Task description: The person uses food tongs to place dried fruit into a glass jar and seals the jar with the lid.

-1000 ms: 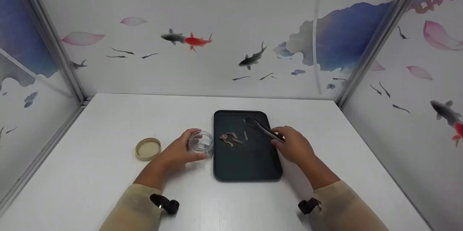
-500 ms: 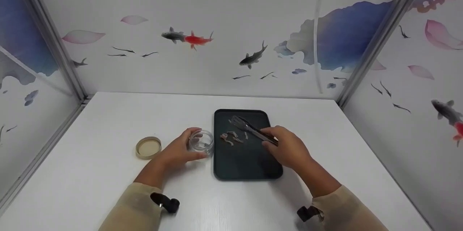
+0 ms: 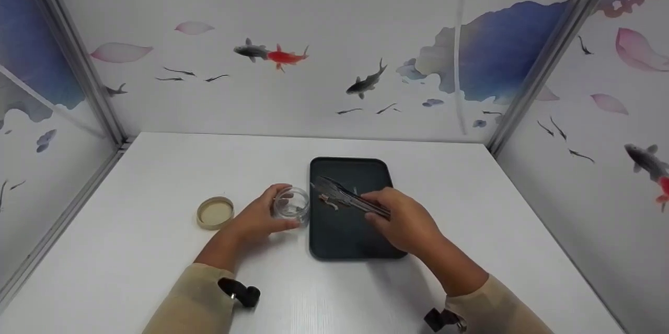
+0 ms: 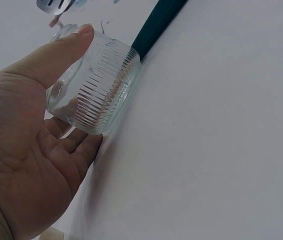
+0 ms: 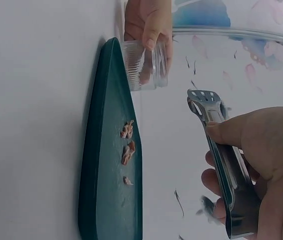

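My left hand [image 3: 261, 214] holds a clear ribbed glass jar [image 4: 106, 82], its thumb and fingers round the sides. The jar stands without a lid at the tray's left edge. My right hand [image 5: 271, 150] grips metal tongs [image 3: 353, 199] above the dark green tray [image 3: 345, 242]. Their slotted tips [image 4: 55, 5] point toward the jar, and a small brownish piece [image 4: 55, 20] shows at them in the left wrist view. Several dried, twisted brown pieces [image 5: 128, 152] lie on the tray, partly hidden under the tongs in the head view.
A round beige lid [image 3: 215, 212] lies on the white table [image 3: 251, 161], left of my left hand. White panels [image 3: 313, 93] printed with fish and petals enclose the table at the back and both sides.
My right hand has carried the tongs leftward over the tray, from its upper right part to near the jar, with the small piece at their tips. My left hand and the jar stay put.
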`<state>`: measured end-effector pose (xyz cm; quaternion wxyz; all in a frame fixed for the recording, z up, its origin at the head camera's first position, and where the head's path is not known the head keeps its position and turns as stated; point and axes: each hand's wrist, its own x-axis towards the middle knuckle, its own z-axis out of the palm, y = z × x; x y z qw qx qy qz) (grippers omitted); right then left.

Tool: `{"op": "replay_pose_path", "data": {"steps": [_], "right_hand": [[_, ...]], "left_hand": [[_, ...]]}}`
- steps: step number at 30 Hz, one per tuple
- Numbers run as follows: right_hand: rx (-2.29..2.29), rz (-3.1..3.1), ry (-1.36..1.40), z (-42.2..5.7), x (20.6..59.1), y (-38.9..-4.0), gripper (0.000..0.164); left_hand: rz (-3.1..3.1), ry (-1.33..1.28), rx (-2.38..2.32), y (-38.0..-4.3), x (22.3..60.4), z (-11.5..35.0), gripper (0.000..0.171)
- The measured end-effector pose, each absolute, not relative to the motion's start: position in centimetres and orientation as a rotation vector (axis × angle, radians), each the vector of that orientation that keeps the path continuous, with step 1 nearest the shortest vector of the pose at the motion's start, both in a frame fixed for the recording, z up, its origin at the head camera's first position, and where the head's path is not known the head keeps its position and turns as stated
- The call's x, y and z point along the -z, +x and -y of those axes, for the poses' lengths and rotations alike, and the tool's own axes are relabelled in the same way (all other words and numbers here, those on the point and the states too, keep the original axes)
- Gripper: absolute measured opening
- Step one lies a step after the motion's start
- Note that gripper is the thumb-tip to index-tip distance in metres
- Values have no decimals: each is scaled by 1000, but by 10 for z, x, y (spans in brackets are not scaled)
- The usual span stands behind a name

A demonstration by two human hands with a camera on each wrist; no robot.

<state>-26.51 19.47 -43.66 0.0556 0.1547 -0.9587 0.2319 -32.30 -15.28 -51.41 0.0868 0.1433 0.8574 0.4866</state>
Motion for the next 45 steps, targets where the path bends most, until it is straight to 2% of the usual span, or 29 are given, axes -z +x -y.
{"op": "replay_pose_path", "data": {"steps": [18,33,41,45], "right_hand": [[-745,2909,543,-158,448,-273,41],[-758,2922,577,-146,451,-276,41],[-790,2932,549,-145,452,-277,57],[-805,2929,535,-144,452,-277,60]], "left_hand": [[-2522,475,-1495,-326,517,153,93],[-2562,357,-1436,-324,515,150,91],[-2557,411,-1451,-325,517,151,93],[-2548,421,-1461,-326,517,152,94]]}}
